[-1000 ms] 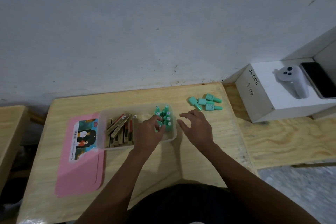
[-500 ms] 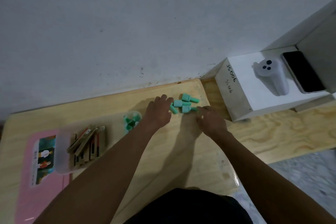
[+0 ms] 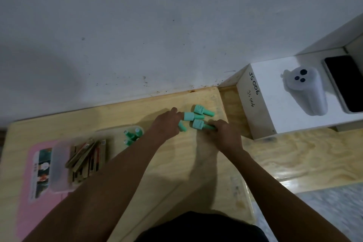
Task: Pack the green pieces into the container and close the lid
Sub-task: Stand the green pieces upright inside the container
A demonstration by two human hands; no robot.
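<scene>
Several green bottle-shaped pieces [image 3: 203, 110] lie loose at the table's far right corner. My left hand [image 3: 167, 125] curls over one green piece [image 3: 182, 126], and its fingertips touch a second one [image 3: 191, 116]. My right hand [image 3: 224, 136] pinches the thin end of another green piece [image 3: 198, 124]. The clear container [image 3: 59, 165] stands open to the left, with a few green pieces [image 3: 131, 136] upright in its right end. Under the container's left side lies its pink lid [image 3: 39, 212], flat on the table.
Brown flat sticks [image 3: 86, 157] fill the container's middle. A white box [image 3: 261, 116] marked JS006 stands just right of the table and carries a white device [image 3: 306, 92] and a black phone [image 3: 343, 82]. The wall runs close behind the pieces.
Both hands left the container and moved right to the loose green pieces. My view swung right with them. Now each hand has closed on a piece.
</scene>
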